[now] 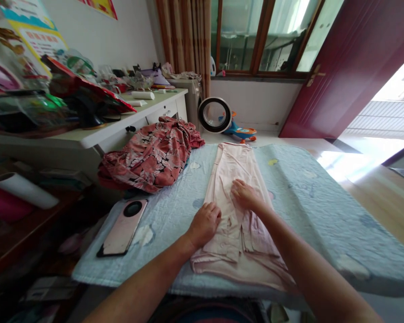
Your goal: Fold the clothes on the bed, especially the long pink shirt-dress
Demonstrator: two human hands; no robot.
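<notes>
A pale pink garment (237,163), which looks like a long-sleeved shirt, lies folded in a long strip on the bed-like surface. What look like its cuffs are at the near end, over a wider hem. My left hand (205,224) is at the strip's left edge, its fingers curled together on the fabric. Farther up, my right hand (245,194) rests on the middle of the garment with its fingers stretched out. Both forearms reach in from the near edge, and the right one covers part of the garment's right side.
A light blue quilted cover (296,202) lies under the garment. To the left are a phone (124,226) and a heap of red floral cloth (155,154). Beyond stand a cluttered white desk (168,98), a round ring-shaped object (215,115) and a blue-orange ride-on toy (239,131).
</notes>
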